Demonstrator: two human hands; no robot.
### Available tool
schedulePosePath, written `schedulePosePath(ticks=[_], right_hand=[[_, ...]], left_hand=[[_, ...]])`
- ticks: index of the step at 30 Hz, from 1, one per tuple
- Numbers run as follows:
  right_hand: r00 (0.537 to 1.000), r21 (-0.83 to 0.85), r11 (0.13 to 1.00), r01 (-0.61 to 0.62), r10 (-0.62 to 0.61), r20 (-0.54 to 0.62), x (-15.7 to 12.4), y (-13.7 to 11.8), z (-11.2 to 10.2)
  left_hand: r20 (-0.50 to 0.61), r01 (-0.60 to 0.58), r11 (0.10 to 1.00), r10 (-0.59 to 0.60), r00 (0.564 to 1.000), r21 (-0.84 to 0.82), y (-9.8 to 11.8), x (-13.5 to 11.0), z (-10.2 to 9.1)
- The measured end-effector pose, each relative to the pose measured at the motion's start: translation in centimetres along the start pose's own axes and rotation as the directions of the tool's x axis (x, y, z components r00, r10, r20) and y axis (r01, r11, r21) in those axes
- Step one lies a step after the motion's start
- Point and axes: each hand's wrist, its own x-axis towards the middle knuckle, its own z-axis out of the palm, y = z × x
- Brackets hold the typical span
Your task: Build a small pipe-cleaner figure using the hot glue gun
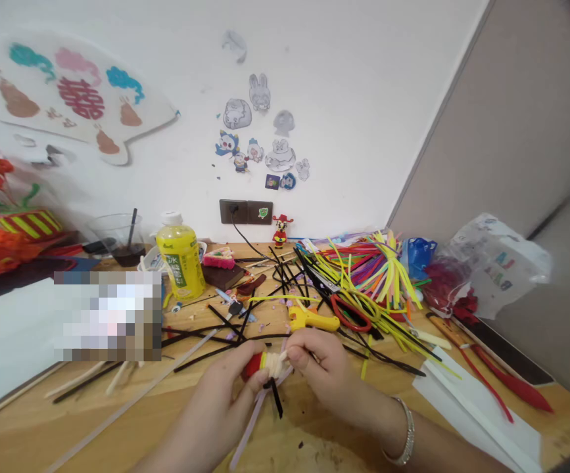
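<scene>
Fingers closed, my left hand (pixel 228 384) grips a small pipe-cleaner figure (pixel 273 364) with a red end, a thin yellow band and cream coils. A short black pipe cleaner (pixel 277 401) sticks down just below it. At the figure's right side, my right hand (pixel 327 371) pinches the end of a cream pipe cleaner (pixel 283 355) that runs to the coils. A pale lilac strip (pixel 248 430) lies on the table beneath the hands. Just beyond the right hand lie a yellow glue gun (pixel 311 318) and red-handled scissors (pixel 351 313).
Black pipe cleaners (pixel 206 358) are strewn over the wooden table (pixel 166 407). A bundle of coloured pipe cleaners (pixel 363 269) lies at the back right. A yellow drink bottle (pixel 182 259) and a plastic cup (pixel 121 240) stand at the back left. White paper (pixel 482 407) lies at the right.
</scene>
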Motion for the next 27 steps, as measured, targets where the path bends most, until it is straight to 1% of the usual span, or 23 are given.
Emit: schedulePosePath(ticks=[3,6,11,14,16,19,23,25,27], right_hand=[[0.995,0.119,0.988,-0.099,0.101,-0.012,0.0,0.2,0.0],[0.983,0.226,0.959,-0.173,0.181,-0.017,0.1,0.6,0.1],[0.968,0.351,0.907,-0.232,0.249,-0.005,0.2,1.4,0.6],[0.961,0.391,0.885,-0.252,0.275,-0.003,0.3,1.8,0.8],[0.962,0.396,0.883,-0.251,0.272,0.004,0.2,1.8,1.0],[0.967,0.365,0.9,-0.237,0.256,-0.003,0.0,1.9,1.5],[0.97,0.305,0.923,-0.234,0.244,0.008,-0.8,2.0,2.5],[0.975,0.247,0.944,-0.217,0.221,0.013,-1.1,2.0,2.8],[0.985,0.164,0.972,-0.17,0.172,0.006,-1.3,1.9,2.9]], left_hand=[[0.016,-0.027,0.999,0.028,0.999,-0.02,-0.2,-0.1,0.0],[0.023,-0.048,0.998,0.049,0.999,-0.049,-0.1,0.0,-0.1],[0.114,-0.035,0.992,0.048,0.992,-0.118,0.6,0.1,-0.4],[0.116,-0.014,0.984,0.036,0.993,-0.178,0.3,0.0,-0.5],[0.107,0.005,0.967,0.023,0.994,-0.256,0.0,0.0,-0.3],[0.101,0.064,0.906,-0.024,0.995,-0.418,-0.3,-0.1,-0.1],[0.127,0.148,0.794,-0.089,0.988,-0.589,0.2,0.2,-0.2],[0.132,0.205,0.73,-0.157,0.979,-0.653,0.5,0.3,-0.3],[0.152,0.248,0.652,-0.2,0.968,-0.717,0.7,0.4,-0.3]])
